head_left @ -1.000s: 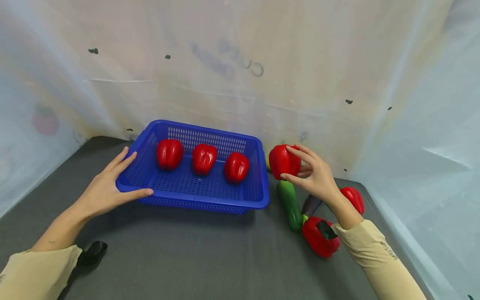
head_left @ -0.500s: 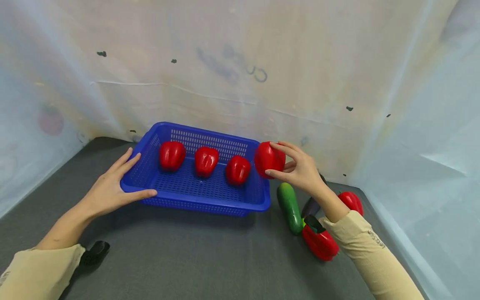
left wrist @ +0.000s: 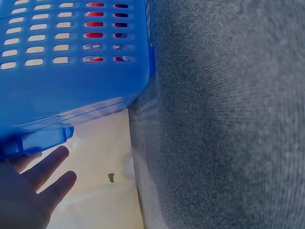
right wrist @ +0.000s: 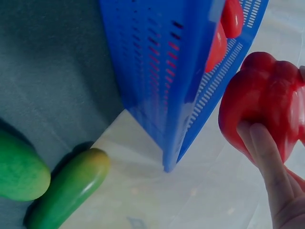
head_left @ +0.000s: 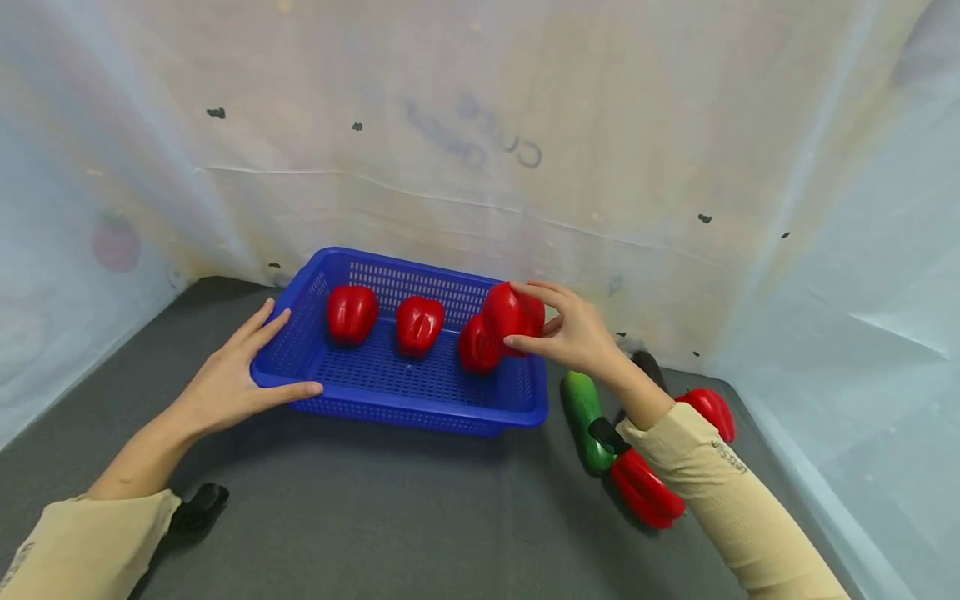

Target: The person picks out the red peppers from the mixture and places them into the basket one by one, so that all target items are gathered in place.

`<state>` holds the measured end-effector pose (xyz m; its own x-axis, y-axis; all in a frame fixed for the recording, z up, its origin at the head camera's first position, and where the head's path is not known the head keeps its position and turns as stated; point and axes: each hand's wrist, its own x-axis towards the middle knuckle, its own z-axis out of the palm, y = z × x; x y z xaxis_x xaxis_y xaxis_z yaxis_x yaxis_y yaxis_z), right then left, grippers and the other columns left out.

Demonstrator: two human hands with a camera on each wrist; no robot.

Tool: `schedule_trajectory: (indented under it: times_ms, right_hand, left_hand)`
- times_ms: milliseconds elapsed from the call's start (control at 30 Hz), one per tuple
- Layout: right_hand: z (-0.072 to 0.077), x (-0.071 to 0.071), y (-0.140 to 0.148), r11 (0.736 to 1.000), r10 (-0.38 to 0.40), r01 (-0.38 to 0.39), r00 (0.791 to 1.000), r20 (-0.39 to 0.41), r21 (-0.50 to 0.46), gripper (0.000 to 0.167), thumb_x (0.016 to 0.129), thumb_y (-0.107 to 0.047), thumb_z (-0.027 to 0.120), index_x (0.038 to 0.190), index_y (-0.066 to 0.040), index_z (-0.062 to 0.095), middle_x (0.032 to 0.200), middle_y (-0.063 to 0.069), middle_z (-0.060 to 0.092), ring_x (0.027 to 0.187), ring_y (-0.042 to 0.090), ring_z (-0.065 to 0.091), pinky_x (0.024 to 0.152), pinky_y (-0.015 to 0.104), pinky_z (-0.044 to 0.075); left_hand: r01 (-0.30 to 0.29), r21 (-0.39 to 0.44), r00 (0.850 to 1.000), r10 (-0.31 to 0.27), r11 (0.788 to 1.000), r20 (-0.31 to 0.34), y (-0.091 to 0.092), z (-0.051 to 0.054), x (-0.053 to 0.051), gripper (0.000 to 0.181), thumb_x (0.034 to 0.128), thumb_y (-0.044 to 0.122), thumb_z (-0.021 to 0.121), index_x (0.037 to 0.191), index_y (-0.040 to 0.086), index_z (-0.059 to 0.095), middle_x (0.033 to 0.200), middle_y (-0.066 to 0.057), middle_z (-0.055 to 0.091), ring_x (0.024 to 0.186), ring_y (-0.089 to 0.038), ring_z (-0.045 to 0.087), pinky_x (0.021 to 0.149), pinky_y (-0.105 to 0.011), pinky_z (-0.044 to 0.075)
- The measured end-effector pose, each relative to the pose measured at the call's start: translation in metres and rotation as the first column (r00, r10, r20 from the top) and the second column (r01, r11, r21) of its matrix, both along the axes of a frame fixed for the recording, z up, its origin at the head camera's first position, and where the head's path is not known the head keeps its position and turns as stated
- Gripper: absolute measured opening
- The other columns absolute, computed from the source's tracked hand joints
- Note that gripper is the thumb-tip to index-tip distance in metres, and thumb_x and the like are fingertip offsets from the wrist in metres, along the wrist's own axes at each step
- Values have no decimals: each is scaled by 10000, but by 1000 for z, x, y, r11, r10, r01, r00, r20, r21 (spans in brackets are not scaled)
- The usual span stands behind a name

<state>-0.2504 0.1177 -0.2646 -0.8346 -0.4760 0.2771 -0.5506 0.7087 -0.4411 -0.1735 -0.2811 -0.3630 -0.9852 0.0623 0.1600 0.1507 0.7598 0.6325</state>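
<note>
My right hand (head_left: 573,333) holds a red bell pepper (head_left: 512,317) between thumb and fingers, above the right end of a blue perforated basket (head_left: 397,404). In the right wrist view this bell pepper (right wrist: 262,102) hangs beyond the basket rim, gripped by the fingertips. Inside the basket lie three red bell peppers, at the left (head_left: 352,315), middle (head_left: 420,325) and right (head_left: 477,348); the held one partly covers the right one. My left hand (head_left: 232,375) rests at the basket's left front corner, fingers extended along its side and thumb along the front rim.
Right of the basket lie a green cucumber (head_left: 583,417), a red bell pepper (head_left: 647,492), another red bell pepper (head_left: 711,412) and a dark eggplant (head_left: 649,368), partly behind the right arm. In the right wrist view a green vegetable (right wrist: 71,188) has a yellowish end. A plastic sheet (head_left: 615,150) backs the grey table.
My right hand has carried the red bell pepper leftward, from beside the basket to over its right end. The left hand stays at the basket's corner. The head view has shifted slightly.
</note>
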Motion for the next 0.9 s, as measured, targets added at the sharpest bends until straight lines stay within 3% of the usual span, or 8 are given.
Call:
schedule_trajectory:
  times_ms: [700, 900]
  right_hand:
    - [9, -14, -46, 993, 81, -85, 995, 52, 84, 679, 788, -377, 766, 1403, -260, 502, 1433, 56, 472, 857, 180, 681, 769, 328, 586]
    - [8, -18, -59, 989, 121, -125, 991, 52, 83, 677, 790, -374, 762, 1403, -250, 503, 1428, 47, 484, 993, 196, 654, 805, 347, 582]
  left_hand:
    - [0, 15, 1000, 0, 1000, -4, -3, 2, 1, 1106, 750, 526, 752, 1553, 156, 88, 1621, -98, -83, 1405, -554, 67, 950, -810, 197]
    - [9, 7, 1000, -9, 1000, 6, 0, 1, 0, 1107, 751, 539, 745, 1552, 148, 89, 1620, -110, -78, 1406, -549, 76, 957, -804, 206]
